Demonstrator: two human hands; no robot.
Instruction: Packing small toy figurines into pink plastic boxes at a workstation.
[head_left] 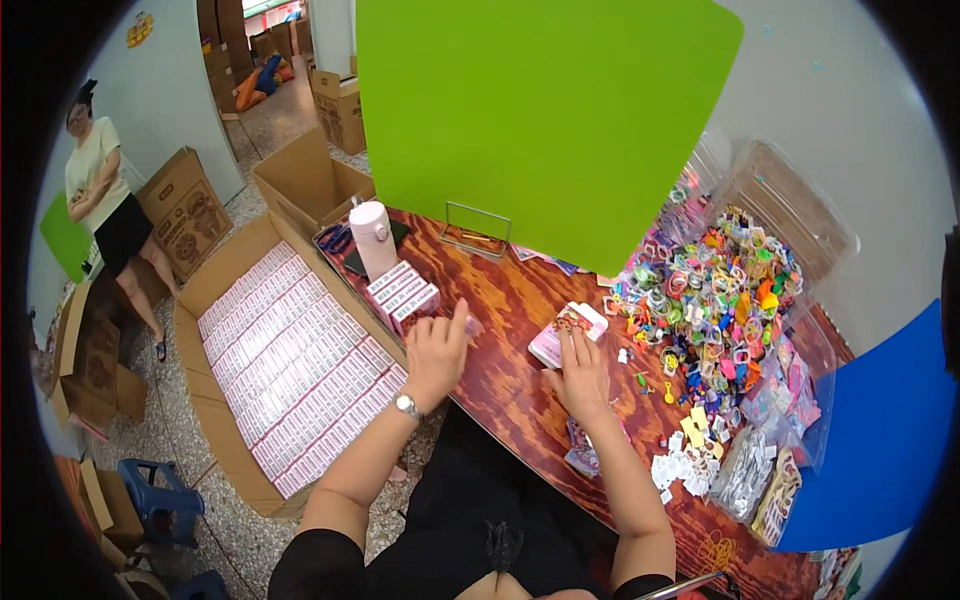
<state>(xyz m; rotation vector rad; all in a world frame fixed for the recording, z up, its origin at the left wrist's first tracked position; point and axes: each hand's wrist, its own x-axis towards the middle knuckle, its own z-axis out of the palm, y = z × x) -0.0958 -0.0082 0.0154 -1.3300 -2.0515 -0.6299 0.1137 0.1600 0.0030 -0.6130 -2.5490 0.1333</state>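
My right hand (pixel 582 378) lies over a small pink-and-white box (pixel 550 347) on the table, its fingers stretched across the box's face and its thumb by the near edge. A white flap sticks out at the box's far end. Just in front of the stacked pink-and-white boxes (pixel 404 292) is my left hand (pixel 437 358), with its fingers apart and nothing plainly held. A small pinkish piece (pixel 473 325) shows beside that hand, too unclear to name. Small plastic packets (pixel 582 455) lie near my right forearm, which partly covers them.
Left of the table, a large carton (pixel 225 425) holds rows of similar boxes. A pink bottle (pixel 372 240) stands behind the stack. Colourful trinkets (pixel 720 300) are heaped at right, near a blue panel (pixel 870 450). A green board (pixel 540 120) rises behind. One person (pixel 105 185) stands far left.
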